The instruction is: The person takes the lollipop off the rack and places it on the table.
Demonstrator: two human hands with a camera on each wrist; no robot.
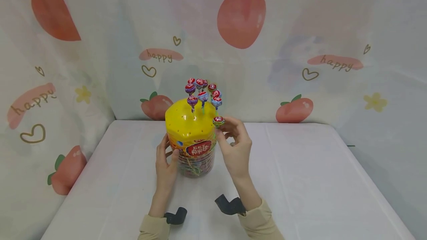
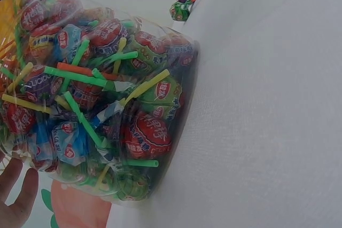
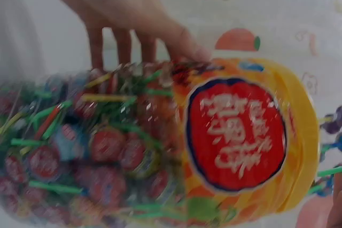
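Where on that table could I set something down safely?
The white table looks bare in two wide patches: from well right of the right hand to the right edge, and from the left hand to the left edge. It's crowded around the jar: lollipops stand in its yellow lid, the right hand holds a lollipop, and two loose lollipops lie nearby.

The white-covered table (image 1: pixel 300 180) holds a candy jar (image 1: pixel 199 149) and (off to one side) two lollipops (image 2: pixel 181 10).
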